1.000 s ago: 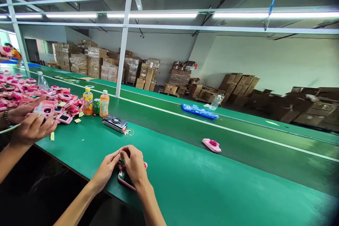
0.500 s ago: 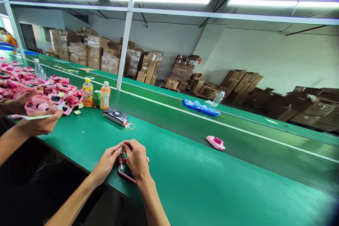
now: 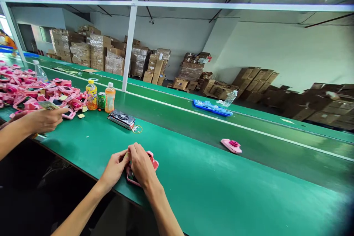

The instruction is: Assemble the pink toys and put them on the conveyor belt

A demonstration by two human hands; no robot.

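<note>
A pink toy camera housing lies opened on the green tabletop, a sliver of its inner board showing. Over it, the thumb and fingertips of my left hand are pinched together. My right hand is also closed in a pinch, its fingertips meeting the left ones and covering most of the housing. Whatever small piece sits between the fingertips is hidden. Farther along the table lies a dark, boxy camera-like object beside a small yellow ring.
At left, a co-worker's hand holds a flat card-like piece near a heap of pink camera parts. Drink bottles and a green can stand nearby. A pink camera shell and blue tray lie farther right.
My right hand now covers more of the housing's screen side, and more pink shows to its right. The co-worker's pink housing has left their hands; a flat piece is held up. The view shifted slightly.
</note>
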